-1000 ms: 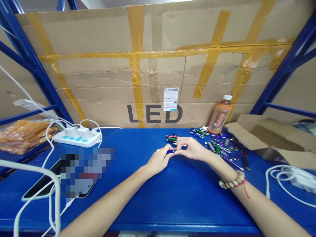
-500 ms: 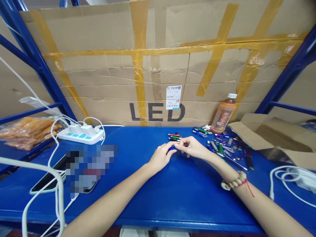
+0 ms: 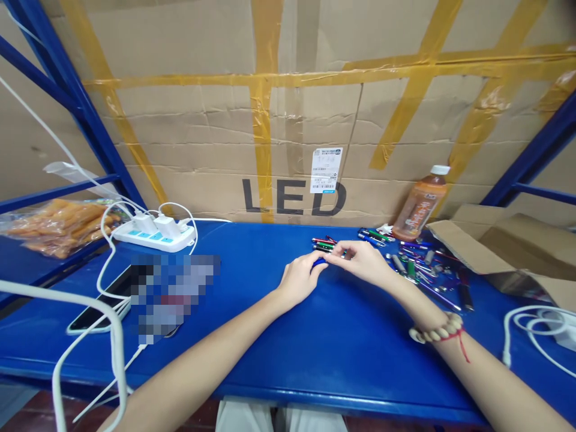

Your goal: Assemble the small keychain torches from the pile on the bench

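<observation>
Held between the thumb and fingers of my left hand (image 3: 299, 279) is a short, shiny blue pen-like tube (image 3: 320, 261), mostly covered by the fingers. My right hand (image 3: 360, 261) meets it from the other side, its thumb and fingertips pinched at the tube's right end; what lies under those fingertips is hidden. Just behind the hands lie a few red, green and black pen-like tubes (image 3: 323, 243) side by side. To the right of my right hand spreads a loose heap of coloured metal tubes and small parts (image 3: 416, 267).
An orange drink bottle (image 3: 420, 204) leans by the heap, beside an open cardboard box (image 3: 499, 246). White cable (image 3: 517, 327) coils at right. A power strip (image 3: 155, 235), phone (image 3: 108, 303) and cables occupy the left. A big taped carton (image 3: 202, 150) backs the blue table (image 3: 270, 354).
The camera view has tilted down and shifted slightly left. Both hands stay together at the blue tube, and the right fingers have closed in more around its end.
</observation>
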A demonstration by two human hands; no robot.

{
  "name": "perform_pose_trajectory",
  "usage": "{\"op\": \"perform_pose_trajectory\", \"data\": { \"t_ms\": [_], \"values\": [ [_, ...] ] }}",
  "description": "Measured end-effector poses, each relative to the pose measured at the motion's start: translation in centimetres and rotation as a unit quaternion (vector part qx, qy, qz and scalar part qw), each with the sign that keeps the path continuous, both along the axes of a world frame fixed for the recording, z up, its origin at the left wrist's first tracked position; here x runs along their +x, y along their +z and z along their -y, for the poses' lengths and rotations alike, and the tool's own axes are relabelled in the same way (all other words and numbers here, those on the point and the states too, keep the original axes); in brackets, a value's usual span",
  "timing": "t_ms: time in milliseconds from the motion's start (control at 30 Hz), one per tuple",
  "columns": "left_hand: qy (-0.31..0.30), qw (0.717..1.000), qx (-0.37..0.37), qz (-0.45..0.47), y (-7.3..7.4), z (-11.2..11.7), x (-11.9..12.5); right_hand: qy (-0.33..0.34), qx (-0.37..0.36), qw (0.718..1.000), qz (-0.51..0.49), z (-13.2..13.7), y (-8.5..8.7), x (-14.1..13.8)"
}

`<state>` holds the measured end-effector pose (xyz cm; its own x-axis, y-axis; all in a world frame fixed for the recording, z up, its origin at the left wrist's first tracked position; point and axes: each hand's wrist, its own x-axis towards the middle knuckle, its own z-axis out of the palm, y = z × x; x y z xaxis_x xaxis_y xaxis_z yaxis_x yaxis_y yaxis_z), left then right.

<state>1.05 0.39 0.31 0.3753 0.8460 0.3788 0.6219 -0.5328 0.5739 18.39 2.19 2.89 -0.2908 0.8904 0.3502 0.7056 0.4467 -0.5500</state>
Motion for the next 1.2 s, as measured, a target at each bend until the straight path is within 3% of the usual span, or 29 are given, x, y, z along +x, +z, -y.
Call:
{"op": "perform_pose_trajectory", "data": {
  "t_ms": [233, 400, 667, 900, 1200],
  "values": [
    [0.028, 0.999, -0.03, 0.027, 0.1, -0.2, 0.1, 0.113, 0.057, 0.991, -0.054, -0.6, -0.1, 0.3],
    [0.023, 0.997, -0.067, 0.017, 0.2, -0.2, 0.0, 0.125, 0.057, 0.988, -0.072, -0.7, -0.2, 0.5],
    [-0.085, 0.994, -0.054, 0.044, -0.1, -0.5, -0.1, 0.155, 0.03, 0.985, -0.074, -1.0, -0.2, 1.0],
    [-0.066, 0.996, -0.053, -0.013, 0.0, -0.3, 0.0, 0.147, 0.026, 0.986, -0.068, -1.2, -0.4, 1.1],
    [-0.085, 0.994, -0.055, -0.03, -0.3, -0.5, -0.2, 0.148, -0.026, 0.982, -0.115, -1.1, -0.3, 0.9]
  ]
}}
